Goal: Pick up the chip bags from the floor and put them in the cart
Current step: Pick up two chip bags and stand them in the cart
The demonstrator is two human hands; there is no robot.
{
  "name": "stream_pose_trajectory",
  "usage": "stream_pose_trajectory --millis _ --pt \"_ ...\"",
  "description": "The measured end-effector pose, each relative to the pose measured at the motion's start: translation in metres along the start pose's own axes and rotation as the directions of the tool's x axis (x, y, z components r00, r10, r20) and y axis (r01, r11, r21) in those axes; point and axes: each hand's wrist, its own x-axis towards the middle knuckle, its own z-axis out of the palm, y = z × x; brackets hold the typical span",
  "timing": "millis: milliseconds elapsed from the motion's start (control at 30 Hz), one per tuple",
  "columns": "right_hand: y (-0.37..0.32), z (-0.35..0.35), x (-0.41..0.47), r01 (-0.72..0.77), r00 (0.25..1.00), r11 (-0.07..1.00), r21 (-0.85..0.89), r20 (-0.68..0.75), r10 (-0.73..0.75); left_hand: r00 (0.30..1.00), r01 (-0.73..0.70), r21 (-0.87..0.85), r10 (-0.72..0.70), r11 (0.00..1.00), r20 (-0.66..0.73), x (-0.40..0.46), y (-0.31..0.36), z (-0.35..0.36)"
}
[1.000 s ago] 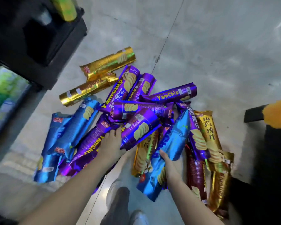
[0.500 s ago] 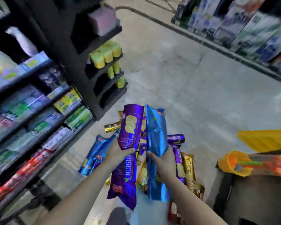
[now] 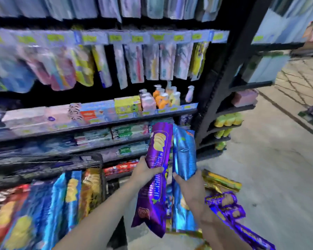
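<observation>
Left hand (image 3: pixel 145 171) wraps its fingers around a purple chip bag (image 3: pixel 156 170), holding it upright by the middle. Right hand (image 3: pixel 190 186) grips a blue chip bag (image 3: pixel 183 152), also upright, the two bags just beside each other, edges close to touching. Down at lower left sits the cart (image 3: pixel 99 170), its dark wire rim blurred, already packed with blue, gold and red bags (image 3: pixel 61 201) standing on end. More gold and purple bags on the floor (image 3: pixel 222 201) lie to the right of the right wrist. Behind the hands, stocked shelves (image 3: pixel 98 121) run wall to wall. Bare grey floor (image 3: pixel 269 168) opens out on the right.
</observation>
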Motion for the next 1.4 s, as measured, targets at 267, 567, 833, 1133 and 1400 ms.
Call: stream_pose_trajectory --millis 267,567,833,1133,1400 --pt "-0.095 0.189 -0.104 0.114 0.97 0.993 -0.024 0.221 -0.106 0.955 0.138 0.006 -0.132 0.99 -0.266 -0.044 -0.099 -0.22" --pt "-0.094 0.342 -0.178 0.111 0.932 0.981 -0.156 0.36 -0.048 0.89 0.269 -0.061 -0.273 0.961 -0.365 -0.052 -0.218 -0.32" --pt "-0.035 0.367 -0.167 0.159 0.952 0.906 -0.391 0.305 -0.036 0.898 0.303 -0.147 -0.333 0.942 -0.287 -0.004 -0.285 -0.282" --pt "-0.013 0.378 -0.163 0.187 0.958 0.809 -0.557 0.287 -0.023 0.889 0.347 -0.119 -0.366 0.93 -0.275 -0.003 -0.308 -0.266" --pt "-0.011 0.387 -0.153 0.078 0.946 0.804 -0.589 0.298 0.127 0.893 0.385 -0.074 -0.392 0.92 -0.22 0.002 -0.305 -0.268"
